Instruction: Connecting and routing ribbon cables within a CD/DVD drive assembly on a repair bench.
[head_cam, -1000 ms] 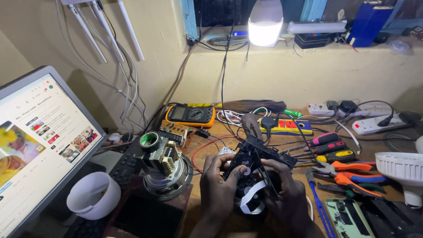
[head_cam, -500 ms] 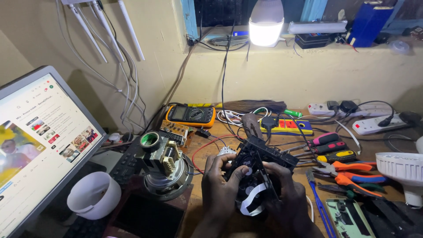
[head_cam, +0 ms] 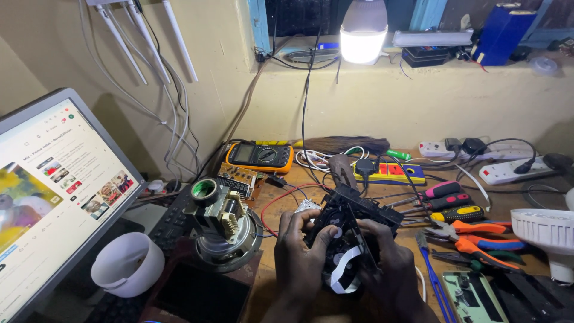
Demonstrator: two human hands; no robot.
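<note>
Both hands are gripping a black electronic assembly (head_cam: 350,236) low in the middle of the wooden workbench (head_cam: 281,299), just in front of the person. The left hand (head_cam: 302,251) is curling around its left side, thumb pressing across the front face — closed on the part. The right hand (head_cam: 388,263) is wrapping the right side, fingers folded over the edge, also holding it firmly. A white flat ribbon cable (head_cam: 344,272) is looping out from the lower part of the assembly between the two hands.

Just to the left, a small motor (head_cam: 224,230) is sitting on the bench with a roll of green tape (head_cam: 205,190) resting on top. A white bowl (head_cam: 127,264) is lying further left, beside a lit monitor (head_cam: 48,191). Behind the assembly, an orange multimeter (head_cam: 259,156) and a small circuit board (head_cam: 237,178) are resting near the wall. To the right, screwdrivers (head_cam: 445,200) and orange-handled pliers (head_cam: 478,236) are lying in a loose cluster — near the right hand but apart from it. A glowing lamp bulb (head_cam: 363,30) is shining on the ledge above.
</note>
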